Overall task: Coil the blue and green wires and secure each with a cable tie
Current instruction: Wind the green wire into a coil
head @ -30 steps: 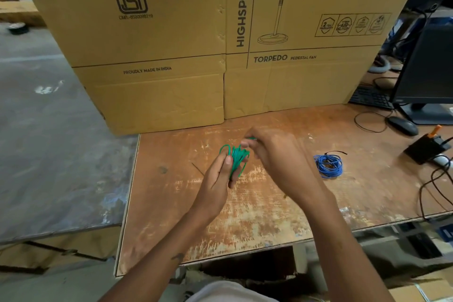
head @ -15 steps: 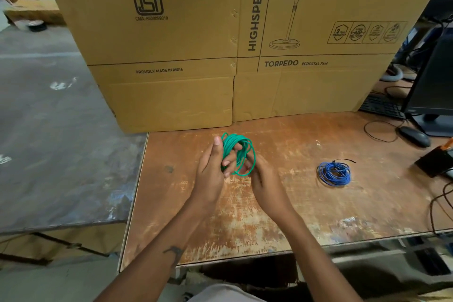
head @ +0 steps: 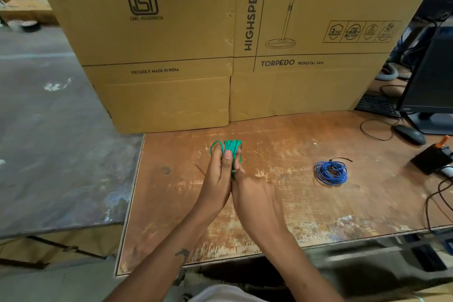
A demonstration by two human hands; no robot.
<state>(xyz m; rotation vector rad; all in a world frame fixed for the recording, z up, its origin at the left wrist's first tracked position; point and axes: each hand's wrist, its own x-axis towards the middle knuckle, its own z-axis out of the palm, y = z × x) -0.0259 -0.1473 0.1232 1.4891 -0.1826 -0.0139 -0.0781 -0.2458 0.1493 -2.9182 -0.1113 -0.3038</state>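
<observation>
The green wire (head: 229, 146) is bunched into a coil held upright above the wooden table (head: 282, 198). My left hand (head: 218, 174) grips the coil, its thumb pressed across the loops. My right hand (head: 252, 191) lies against the left, its fingertips at the coil's lower end, where they seem to pinch the wire. A thin black cable tie (head: 199, 169) lies on the table just left of my left hand. To the right, the blue wire (head: 331, 171) lies coiled on the table with a black cable tie (head: 342, 160) round it.
Two large cardboard fan boxes (head: 220, 44) stand along the table's back. At the right are a monitor (head: 431, 81), a keyboard (head: 377, 104), a mouse (head: 410, 133), a small black device (head: 431, 155) and loose black cables (head: 438, 198). A grey surface (head: 49, 154) adjoins the left edge.
The green coil has been squeezed from a rounder loop into a tight upright bunch. My right hand dropped from the coil's top to below it, against the left hand.
</observation>
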